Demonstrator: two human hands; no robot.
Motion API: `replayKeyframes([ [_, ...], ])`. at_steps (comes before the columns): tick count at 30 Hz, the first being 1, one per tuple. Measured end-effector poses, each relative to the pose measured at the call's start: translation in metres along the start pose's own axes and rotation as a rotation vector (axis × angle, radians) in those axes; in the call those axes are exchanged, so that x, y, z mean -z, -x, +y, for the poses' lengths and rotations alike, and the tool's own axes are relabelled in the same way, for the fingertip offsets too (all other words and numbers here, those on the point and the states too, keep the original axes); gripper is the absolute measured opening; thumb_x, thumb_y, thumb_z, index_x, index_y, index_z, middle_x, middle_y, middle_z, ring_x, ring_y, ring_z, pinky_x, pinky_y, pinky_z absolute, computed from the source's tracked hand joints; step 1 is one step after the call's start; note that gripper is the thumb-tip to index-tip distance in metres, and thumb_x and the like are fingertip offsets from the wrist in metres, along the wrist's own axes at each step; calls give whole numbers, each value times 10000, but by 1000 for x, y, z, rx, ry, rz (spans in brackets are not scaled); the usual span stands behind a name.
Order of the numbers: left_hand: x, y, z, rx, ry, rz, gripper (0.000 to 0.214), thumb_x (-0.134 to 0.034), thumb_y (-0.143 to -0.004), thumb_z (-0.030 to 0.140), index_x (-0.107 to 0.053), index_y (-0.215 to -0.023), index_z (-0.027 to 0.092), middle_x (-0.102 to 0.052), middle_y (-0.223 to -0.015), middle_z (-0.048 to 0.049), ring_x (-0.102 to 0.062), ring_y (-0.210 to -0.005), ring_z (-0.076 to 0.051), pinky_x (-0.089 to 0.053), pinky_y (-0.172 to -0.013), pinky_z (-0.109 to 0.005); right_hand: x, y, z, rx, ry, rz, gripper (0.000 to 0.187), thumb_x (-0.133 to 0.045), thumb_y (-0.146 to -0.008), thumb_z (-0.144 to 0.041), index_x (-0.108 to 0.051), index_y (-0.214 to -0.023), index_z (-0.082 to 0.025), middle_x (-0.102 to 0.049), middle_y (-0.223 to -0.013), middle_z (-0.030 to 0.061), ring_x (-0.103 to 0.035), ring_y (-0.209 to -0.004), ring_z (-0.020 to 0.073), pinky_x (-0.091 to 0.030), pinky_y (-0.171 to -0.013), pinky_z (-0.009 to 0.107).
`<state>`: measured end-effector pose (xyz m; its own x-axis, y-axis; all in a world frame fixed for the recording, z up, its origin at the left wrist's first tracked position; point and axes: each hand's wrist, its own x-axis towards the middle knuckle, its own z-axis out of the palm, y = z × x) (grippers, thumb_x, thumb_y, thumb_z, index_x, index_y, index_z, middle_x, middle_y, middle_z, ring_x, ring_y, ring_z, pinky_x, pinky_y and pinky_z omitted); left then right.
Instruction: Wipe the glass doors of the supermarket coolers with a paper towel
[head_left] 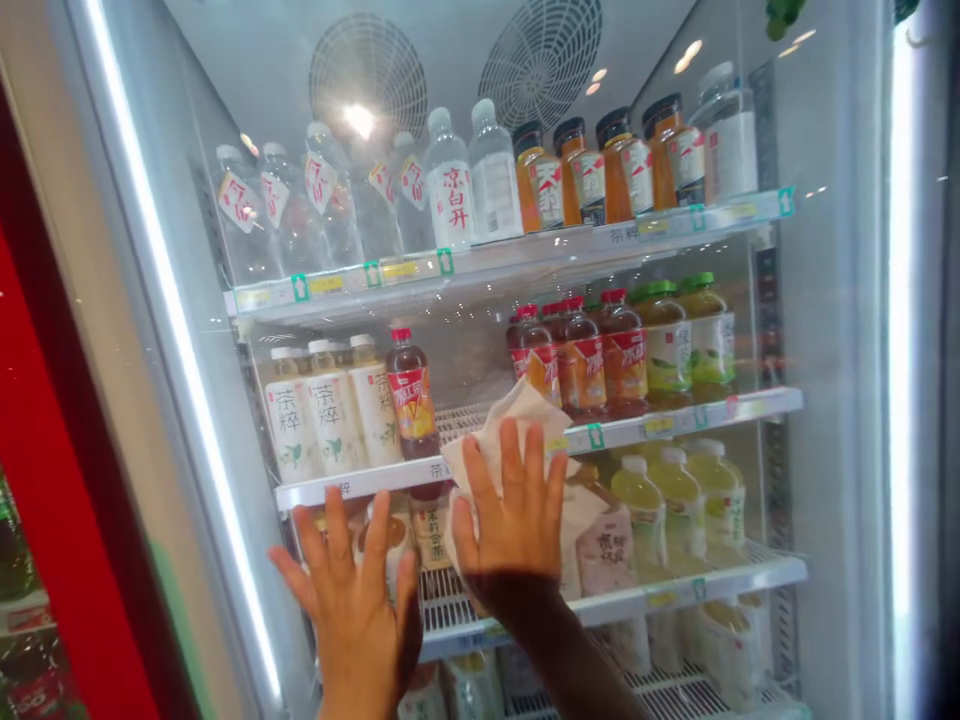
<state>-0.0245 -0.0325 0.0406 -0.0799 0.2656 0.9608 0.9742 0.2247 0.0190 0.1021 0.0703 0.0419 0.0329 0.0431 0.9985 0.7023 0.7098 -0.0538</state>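
Observation:
My right hand (514, 505) lies flat with its fingers stretched out, over a pale cloth (525, 405) on the glass door (465, 365) of a drinks fridge. The cloth spreads out past the fingertips and to both sides of the hand; its middle is hidden by the palm. Lower and to the left, my left hand (358, 600) is raised with its fingers spread wide, against or just before the same glass. Nothing is held in it. Whether its palm touches the pane I cannot tell.
Behind the glass, the top shelf (525, 250) bears clear water bottles (450, 185) and amber bottles with black caps (581, 175). Red-capped bottles (624, 350) and white-labelled tea bottles (289, 415) stand below. A bright light strip (184, 350) runs up the left, beside a red panel (82, 480).

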Motion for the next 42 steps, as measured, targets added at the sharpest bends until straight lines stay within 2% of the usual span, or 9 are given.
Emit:
replayKeyframes([
  [3,4,8,-25,-13,2,-21,862,-558,-956,176,-69,-1615,439,28,-1748,-24,67,-1601,-374,6,-1215,-787,-2,22,-27,-6,12,-65,690,-555,-921,-193,-368,-1584,-157,-155,-1723,169,-121,-1592,404,-177,-1251,699],
  [6,10,16,-45,-42,-3,-45,886,-567,-947,155,-61,-1619,433,20,-1747,-43,52,-1599,-390,-30,-1205,-805,-1,53,-46,52,1,-143,657,-543,-900,-156,-433,-1548,-171,-343,-1668,154,-147,-1596,366,-147,-1274,669],
  [8,13,19,-53,-60,17,-56,902,-577,-937,142,-67,-1621,433,-2,-1747,-56,26,-1597,-405,-48,-1195,-818,-4,48,-55,35,-12,-122,605,-547,-904,-181,-494,-1506,-193,-427,-1627,134,-185,-1591,356,-152,-1276,663],
  [12,18,20,-61,-74,60,-56,938,-597,-913,133,-63,-1619,444,9,-1745,-56,25,-1584,-449,-48,-1162,-856,-16,14,-65,-23,-4,-62,579,-577,-896,-235,-540,-1471,-178,-377,-1654,141,-195,-1584,376,-165,-1269,666],
  [19,9,25,-61,-70,69,-43,936,-603,-921,164,-50,-1620,449,3,-1746,-55,28,-1591,-427,-13,-1159,-853,-7,53,-60,117,25,-116,434,-551,-884,-217,-655,-1303,-176,-557,-1520,134,-267,-1568,329,-184,-1286,603],
  [24,3,17,-29,-53,98,-15,933,-595,-927,176,-35,-1619,456,17,-1746,-41,27,-1592,-427,-12,-1154,-860,-4,15,-32,16,33,-90,476,-521,-913,-218,-593,-1379,-155,-432,-1620,149,-227,-1580,346,-173,-1274,642],
  [30,-16,26,20,-23,41,13,902,-584,-921,172,-90,-1628,433,-10,-1744,-15,-18,-1595,-399,-21,-1225,-773,17,89,35,162,87,-149,483,-488,-876,-163,-599,-1343,-216,-602,-1473,101,-282,-1567,296,-158,-1294,621],
  [36,-31,23,94,-4,104,-1,909,-587,-924,179,-70,-1624,440,-2,-1746,-44,29,-1593,-415,-24,-1186,-820,39,25,140,0,86,-56,754,-470,-945,-163,-194,-1646,-193,-218,-1715,153,-123,-1603,345,-168,-1244,710],
  [42,-45,27,166,-8,86,4,914,-601,-928,169,-72,-1626,429,8,-1748,-43,37,-1599,-389,9,-1211,-777,65,61,206,114,85,-154,761,-465,-938,-154,-195,-1649,-166,-50,-1743,127,-72,-1603,369,-93,-1258,709],
])
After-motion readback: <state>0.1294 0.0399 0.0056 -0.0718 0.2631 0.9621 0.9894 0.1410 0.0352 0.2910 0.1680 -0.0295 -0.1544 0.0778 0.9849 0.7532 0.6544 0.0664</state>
